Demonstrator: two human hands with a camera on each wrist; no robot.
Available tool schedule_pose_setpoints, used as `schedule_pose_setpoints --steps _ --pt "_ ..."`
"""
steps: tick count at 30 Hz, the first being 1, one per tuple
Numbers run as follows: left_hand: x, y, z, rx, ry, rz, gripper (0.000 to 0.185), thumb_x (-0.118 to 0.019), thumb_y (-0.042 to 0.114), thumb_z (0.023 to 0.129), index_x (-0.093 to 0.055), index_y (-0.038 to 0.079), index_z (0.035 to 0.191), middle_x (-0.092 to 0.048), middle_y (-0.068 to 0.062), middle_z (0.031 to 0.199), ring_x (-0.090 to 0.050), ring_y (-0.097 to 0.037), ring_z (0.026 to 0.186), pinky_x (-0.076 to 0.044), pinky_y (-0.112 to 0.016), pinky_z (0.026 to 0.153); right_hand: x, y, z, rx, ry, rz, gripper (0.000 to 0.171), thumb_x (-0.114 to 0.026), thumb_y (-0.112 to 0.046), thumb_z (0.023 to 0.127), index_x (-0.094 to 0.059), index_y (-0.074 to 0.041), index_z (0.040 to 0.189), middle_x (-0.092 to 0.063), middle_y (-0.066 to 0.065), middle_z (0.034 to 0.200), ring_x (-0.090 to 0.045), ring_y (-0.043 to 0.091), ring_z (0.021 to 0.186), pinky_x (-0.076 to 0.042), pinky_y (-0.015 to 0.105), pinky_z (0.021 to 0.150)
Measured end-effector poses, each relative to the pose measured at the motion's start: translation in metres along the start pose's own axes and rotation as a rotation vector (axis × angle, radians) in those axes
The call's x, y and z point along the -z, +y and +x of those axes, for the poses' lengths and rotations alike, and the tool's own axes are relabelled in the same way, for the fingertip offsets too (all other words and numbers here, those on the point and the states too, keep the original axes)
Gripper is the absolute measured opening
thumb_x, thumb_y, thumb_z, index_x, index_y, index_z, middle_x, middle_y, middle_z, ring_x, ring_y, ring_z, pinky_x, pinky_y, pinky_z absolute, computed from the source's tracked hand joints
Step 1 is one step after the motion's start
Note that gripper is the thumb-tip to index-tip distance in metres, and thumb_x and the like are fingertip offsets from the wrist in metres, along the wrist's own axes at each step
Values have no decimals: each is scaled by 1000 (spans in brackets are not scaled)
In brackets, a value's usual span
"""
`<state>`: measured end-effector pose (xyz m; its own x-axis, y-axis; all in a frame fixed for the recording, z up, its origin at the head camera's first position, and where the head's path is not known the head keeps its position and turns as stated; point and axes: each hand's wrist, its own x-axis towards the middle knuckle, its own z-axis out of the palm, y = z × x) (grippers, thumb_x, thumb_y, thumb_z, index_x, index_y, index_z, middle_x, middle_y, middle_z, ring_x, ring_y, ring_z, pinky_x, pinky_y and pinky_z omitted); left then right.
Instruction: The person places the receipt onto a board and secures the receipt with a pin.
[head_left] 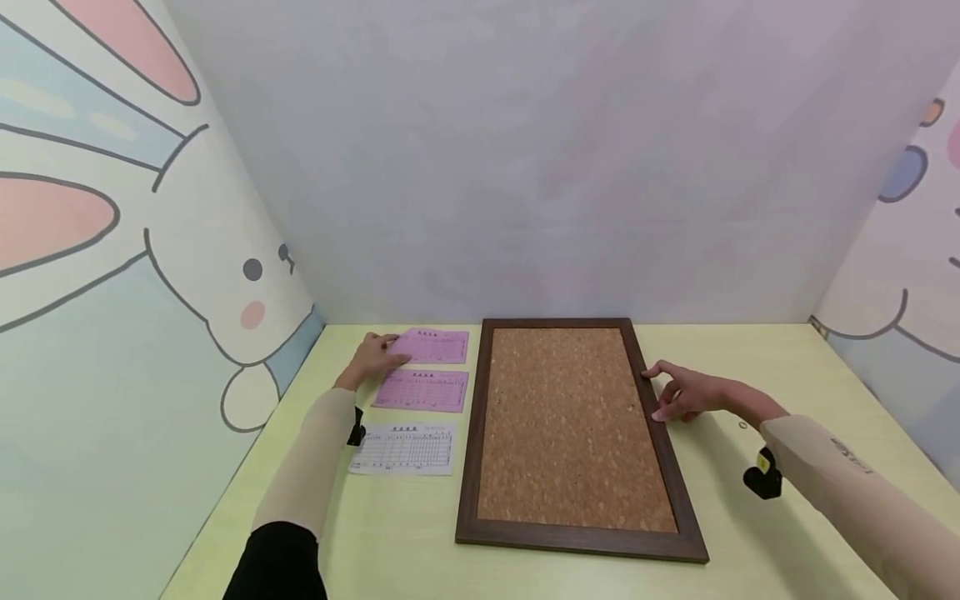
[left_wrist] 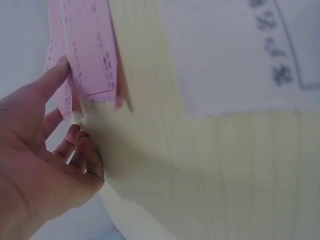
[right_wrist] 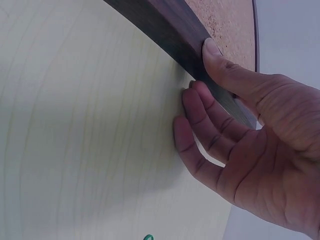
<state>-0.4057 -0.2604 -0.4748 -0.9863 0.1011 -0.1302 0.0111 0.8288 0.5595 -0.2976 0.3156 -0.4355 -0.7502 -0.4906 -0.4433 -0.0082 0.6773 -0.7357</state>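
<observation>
A cork board (head_left: pixel 573 425) with a dark brown frame lies flat on the table. My right hand (head_left: pixel 688 393) is at its right edge, the thumb (right_wrist: pixel 220 59) resting on the frame's top and the other fingers loosely bent beside it. Left of the board, a pink printed slip (head_left: pixel 435 347) lies farthest back, and my left hand (head_left: pixel 373 357) touches its left end with thumb and index finger. A second pink slip (head_left: pixel 422 391) lies nearer, its left end slightly raised. Nearest is a white printed slip (head_left: pixel 403 449). Left fingertip contact is partly hidden.
A small ring-shaped thing (head_left: pixel 742 425) lies on the table near my right wrist; a small green thing (right_wrist: pixel 148 237) shows at the right wrist view's bottom. A grey wall (head_left: pixel 555 167) stands behind the table (head_left: pixel 390 533), with cartoon-painted walls at both sides.
</observation>
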Motion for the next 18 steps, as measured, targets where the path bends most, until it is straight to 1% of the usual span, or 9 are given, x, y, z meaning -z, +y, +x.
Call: schedule_pose_setpoints --steps 2,5,8,12,14,16,18 --pt "-1 0 1 6 10 -13 70 -67 33 98 -41 -4 152 -37 -33 147 -44 -48 131 -37 -58 114 0 0 0 0 -1 -4 83 -75 -17 94 -18 9 149 -65 12 101 -55 18 81 -50 36 73" --pt "-3 0 3 44 18 -74 65 -69 28 97 -44 -3 148 -45 -31 144 -49 -44 127 -39 -55 113 0 1 0 3 -8 -2 83 -74 -17 94 -17 9 149 -65 13 101 -55 18 81 -50 36 72" --pt "-4 1 4 89 28 -149 65 -71 24 96 -43 -3 147 -50 -30 143 -53 -42 125 -42 -53 111 0 1 0 9 -14 5 83 -73 -16 95 -16 9 149 -65 13 101 -54 18 80 -49 35 72" --pt "-4 2 5 152 27 -231 76 -73 20 94 -33 -3 154 -45 -32 150 -50 -45 133 -40 -55 114 -2 1 0 7 -12 -1 83 -73 -17 96 -16 9 150 -65 14 103 -55 18 82 -50 36 73" --pt "-2 2 5 178 27 -265 79 -71 20 94 -28 -4 156 -44 -32 151 -49 -46 136 -40 -55 115 -2 1 0 3 -9 -4 83 -73 -18 96 -16 9 150 -65 14 103 -56 18 83 -51 37 74" --pt "0 2 6 201 41 -296 76 -68 18 96 -28 -6 156 -46 -33 149 -51 -45 135 -42 -53 114 -2 1 -1 4 -9 -5 83 -73 -17 96 -15 9 150 -65 14 103 -56 19 83 -51 37 74" --pt "2 3 6 213 69 -313 69 -64 16 98 -32 -9 154 -51 -33 144 -57 -42 129 -48 -48 108 -1 1 -2 9 -11 -2 83 -72 -17 96 -14 9 150 -64 15 103 -56 19 82 -50 37 74"
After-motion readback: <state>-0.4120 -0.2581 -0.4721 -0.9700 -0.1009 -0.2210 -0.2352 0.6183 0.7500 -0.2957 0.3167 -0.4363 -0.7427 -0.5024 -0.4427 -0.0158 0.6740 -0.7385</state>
